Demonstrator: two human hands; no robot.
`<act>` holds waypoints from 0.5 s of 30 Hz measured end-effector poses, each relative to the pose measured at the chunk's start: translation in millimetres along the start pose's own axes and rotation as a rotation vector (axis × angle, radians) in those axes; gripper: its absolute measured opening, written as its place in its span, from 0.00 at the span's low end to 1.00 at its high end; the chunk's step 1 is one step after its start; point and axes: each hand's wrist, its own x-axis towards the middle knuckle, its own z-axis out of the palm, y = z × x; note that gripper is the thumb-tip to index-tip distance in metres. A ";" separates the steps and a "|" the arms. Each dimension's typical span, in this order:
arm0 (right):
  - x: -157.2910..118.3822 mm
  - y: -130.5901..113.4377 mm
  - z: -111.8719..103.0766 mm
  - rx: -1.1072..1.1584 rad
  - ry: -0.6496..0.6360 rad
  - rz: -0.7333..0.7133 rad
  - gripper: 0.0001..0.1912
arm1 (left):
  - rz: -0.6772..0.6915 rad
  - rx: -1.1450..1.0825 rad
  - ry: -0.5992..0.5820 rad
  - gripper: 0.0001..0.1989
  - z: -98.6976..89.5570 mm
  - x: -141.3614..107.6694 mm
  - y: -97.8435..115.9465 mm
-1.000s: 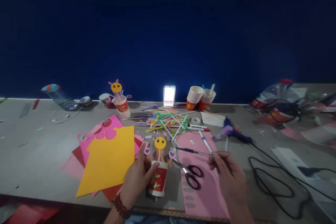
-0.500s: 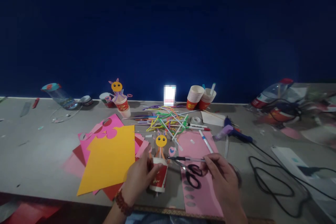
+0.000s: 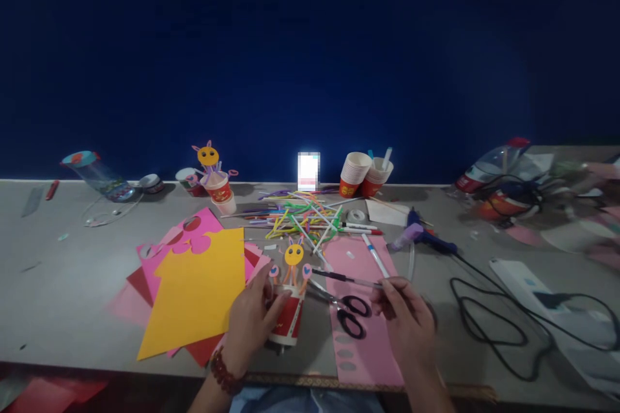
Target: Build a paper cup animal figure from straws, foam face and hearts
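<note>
My left hand [image 3: 254, 313] is wrapped round the side of a red and white paper cup [image 3: 289, 317]. From the cup rises a yellow round paper face [image 3: 294, 255] with ears, and orange stems carry pink ovals with blue hearts on either side. My right hand [image 3: 404, 310] pinches a pen [image 3: 346, 278], its dark end pointing left toward the right-hand pink oval. Black-handled scissors [image 3: 353, 316] lie between the cup and my right hand, partly on a pink sheet [image 3: 368, 348] with oval holes along its left edge.
Yellow card [image 3: 203, 290] lies on pink and red sheets at left. Coloured pipe cleaners [image 3: 305, 222] are heaped in the middle. Behind stand a similar finished-looking figure [image 3: 208, 156] and stacked paper cups [image 3: 355, 174]. A blue glue gun [image 3: 431, 239] with a looping cord lies right.
The cup has turned in my left hand, so its right-hand heart oval stands closer to the face. The pen has risen slightly with my right hand. The whole view has shifted a little.
</note>
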 end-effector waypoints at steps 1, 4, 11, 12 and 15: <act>-1.4 -1.0 2.3 0.004 -0.016 0.001 0.12 | 0.050 -0.019 0.031 0.24 -0.6 0.9 0.8; -3.9 -2.9 7.9 -0.012 -0.019 0.005 0.11 | 0.165 -0.068 0.037 0.19 -0.3 2.8 7.5; -6.1 -1.9 5.7 0.012 -0.033 0.016 0.11 | 0.069 -0.106 0.017 0.23 9.4 -6.6 6.2; -6.5 -1.3 5.1 0.010 -0.038 0.022 0.11 | 0.036 -0.119 0.000 0.25 11.0 -9.0 4.7; -6.4 1.1 4.8 0.012 -0.028 0.034 0.11 | -0.061 -0.180 -0.050 0.32 14.8 -14.8 4.4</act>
